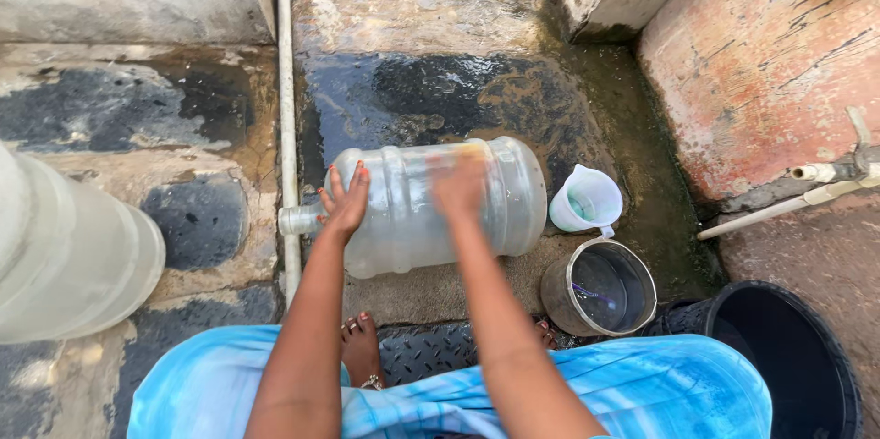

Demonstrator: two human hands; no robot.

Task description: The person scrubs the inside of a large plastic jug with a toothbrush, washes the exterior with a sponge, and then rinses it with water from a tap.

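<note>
Both hands on the big clear water jug (pixel 431 205), neither wrapped round it: left hand (pixel 346 203) lies flat, fingers spread, on the shoulder near the neck, steadying; right hand (pixel 458 187) is motion-blurred on the upper side of the barrel, so whether it is open-palmed or holds a scrubber or cloth, cannot tell. Jug lies on its side on the wet concrete floor (pixel 440 100), neck pointing left and touching the thin white pipe (pixel 286 109) that runs up the slab. Just right of the jug base, a white plastic mug (pixel 587 199), tilted, some water in it; near it, toward the wearer, a grey metal pot (pixel 600 290) with water; a black bucket (pixel 788 356) at the bottom right edge. A second pale jug (pixel 64 256) at the left edge, well apart. A tap with pipe (pixel 825 178) on the right wall. Bare feet on a patterned metal plate below the jug. Step looks like scrubbing or rubbing the jug's outside. Next move likely calls for rolling it to reach an unwashed side, left hand keeping the neck from sliding.
</note>
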